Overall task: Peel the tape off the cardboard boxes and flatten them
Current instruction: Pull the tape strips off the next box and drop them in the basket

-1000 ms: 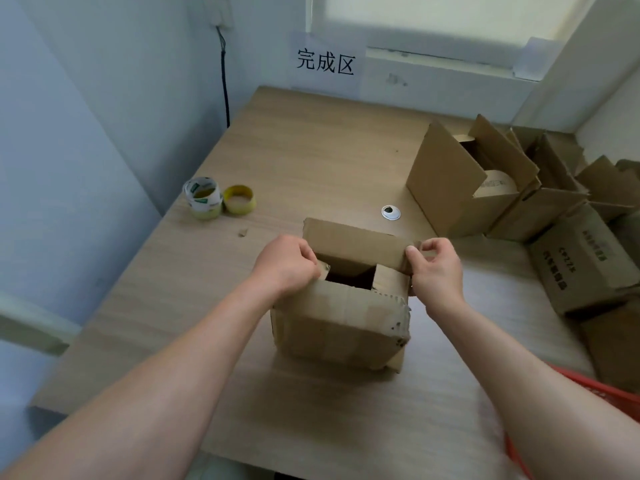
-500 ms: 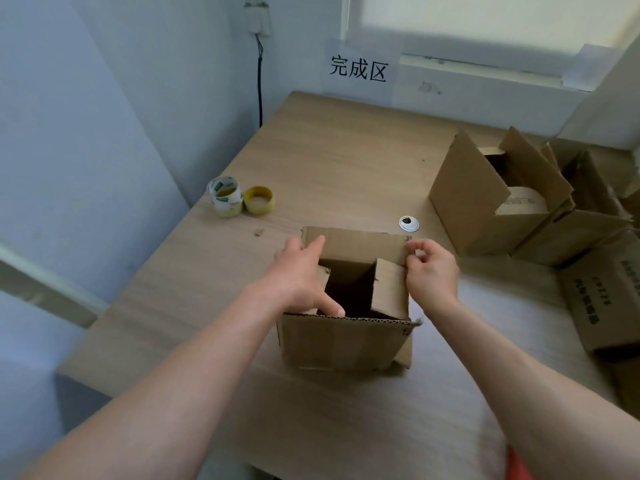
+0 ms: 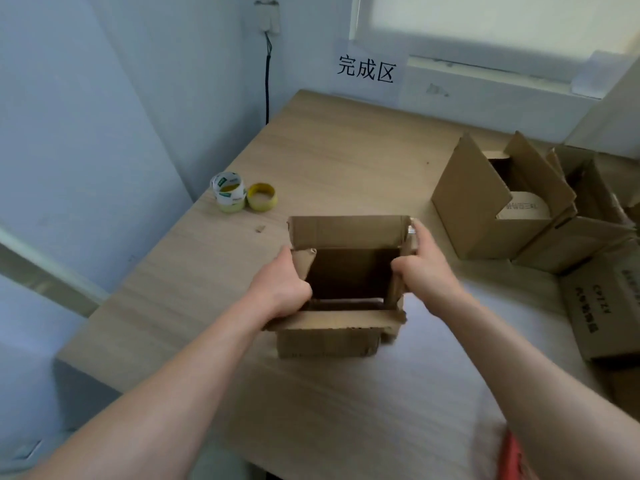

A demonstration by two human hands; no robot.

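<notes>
Head view: gripping the left flap of the small brown open-topped cardboard box, standing centrally on the pale wooden table, with the left hand, clasping its right flap with the right hand; apparently spreading flaps, next probably needing any base tape freed before flattening.

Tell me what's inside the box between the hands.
Only dark, bare cardboard shows inside the box; nothing lies in view. The front flap and the left hand and right hand gripping the box cover its near part.
</notes>
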